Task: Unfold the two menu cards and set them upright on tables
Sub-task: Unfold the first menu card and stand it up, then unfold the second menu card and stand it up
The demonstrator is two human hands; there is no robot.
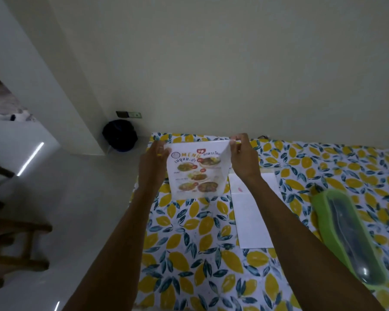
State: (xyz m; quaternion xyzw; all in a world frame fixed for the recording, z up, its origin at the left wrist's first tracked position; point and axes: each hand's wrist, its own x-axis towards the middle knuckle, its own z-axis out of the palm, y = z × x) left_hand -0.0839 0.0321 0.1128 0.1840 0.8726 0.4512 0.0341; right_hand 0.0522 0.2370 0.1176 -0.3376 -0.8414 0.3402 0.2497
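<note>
A white menu card [194, 170] printed with food photos and the word MENU stands on its lower edge near the far left corner of the table, its printed face toward me. My left hand [154, 163] pinches its upper left corner. My right hand [244, 157] pinches its upper right corner, where a side panel bends back. A second white card [253, 213] lies flat on the lemon-print tablecloth [189, 243], just right of the standing one and partly under my right forearm.
A green tray with a clear lid [348, 237] sits on the table's right side. A black bag [120, 135] rests on the floor by the wall corner. A wooden chair [14, 227] stands at the far left. The wall runs close behind the table.
</note>
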